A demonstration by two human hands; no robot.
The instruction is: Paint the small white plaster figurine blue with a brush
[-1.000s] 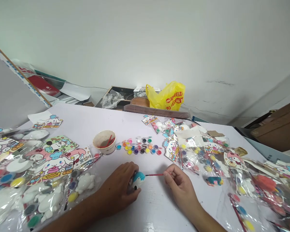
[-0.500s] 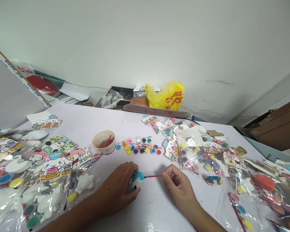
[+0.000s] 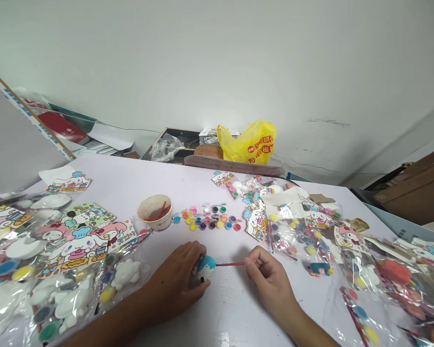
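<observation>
Between the thumb and fingers of my left hand (image 3: 183, 274) is a small white figurine (image 3: 207, 269) with a light-blue painted top and a dark patch low on its side. My fingers hide part of it. My right hand (image 3: 265, 274) pinches the end of a red paintbrush (image 3: 234, 263), whose dark tip points left and reaches the blue part of the figurine. Beyond both hands lie several small open paint pots (image 3: 212, 221) in many colours. A paper cup (image 3: 155, 212) of murky water, with red sticks in it, stands to their left.
Bagged white figurines (image 3: 74, 296) with paints and cartoon cards cover the left side. More bagged kits (image 3: 296, 231) spread over the right, near a blue painted figurine (image 3: 320, 269). A yellow plastic bag (image 3: 249, 144) stands beyond the table's far edge.
Almost nothing differs. The paintbrush and my right hand have shifted very slightly to the right; the tip stays at the figurine's blue part, and my left hand keeps its hold.
</observation>
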